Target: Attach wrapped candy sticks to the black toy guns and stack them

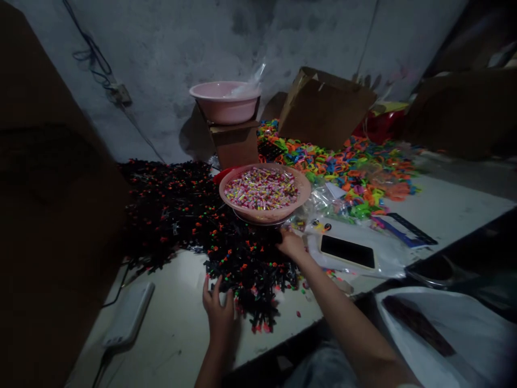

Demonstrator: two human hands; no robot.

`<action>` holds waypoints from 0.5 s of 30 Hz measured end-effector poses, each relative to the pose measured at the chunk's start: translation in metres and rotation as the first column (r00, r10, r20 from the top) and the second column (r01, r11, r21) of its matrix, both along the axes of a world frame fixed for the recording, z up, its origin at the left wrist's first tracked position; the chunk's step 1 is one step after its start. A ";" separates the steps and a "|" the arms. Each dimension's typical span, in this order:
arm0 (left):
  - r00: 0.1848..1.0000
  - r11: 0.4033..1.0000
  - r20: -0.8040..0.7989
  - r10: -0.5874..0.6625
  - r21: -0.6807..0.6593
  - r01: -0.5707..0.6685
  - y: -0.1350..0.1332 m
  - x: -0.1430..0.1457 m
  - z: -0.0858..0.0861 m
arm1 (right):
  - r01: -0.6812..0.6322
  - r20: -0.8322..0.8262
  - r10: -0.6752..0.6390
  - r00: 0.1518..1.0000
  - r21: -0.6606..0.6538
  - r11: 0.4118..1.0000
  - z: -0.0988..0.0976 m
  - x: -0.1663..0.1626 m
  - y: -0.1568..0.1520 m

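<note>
Centrally, basin [263, 216] of mixed-colour pieces [262, 188], left hand [220, 308] spread on black pile [242, 264], right hand [291, 244] grip unclear

The room is dim. Soft light falls on the far wall [226, 37] and the table [177, 323]. The left side is dark. Edges look bent and blurry.

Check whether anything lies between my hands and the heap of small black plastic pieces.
Nothing visible. The left hand rests at the near edge of the heap of small black plastic pieces; the right hand touches it by the pink plastic bowl.
</note>
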State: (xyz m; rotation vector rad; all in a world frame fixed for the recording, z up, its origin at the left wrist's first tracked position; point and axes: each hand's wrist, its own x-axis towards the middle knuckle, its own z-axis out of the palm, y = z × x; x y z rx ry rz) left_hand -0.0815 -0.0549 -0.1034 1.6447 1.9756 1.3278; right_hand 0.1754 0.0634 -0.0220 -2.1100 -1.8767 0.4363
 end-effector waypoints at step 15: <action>0.973 0.997 0.220 0.066 -0.061 -0.054 0.001 0.002 0.005 | -0.433 -0.188 0.490 0.851 0.274 0.859 -0.007 -0.041 -0.094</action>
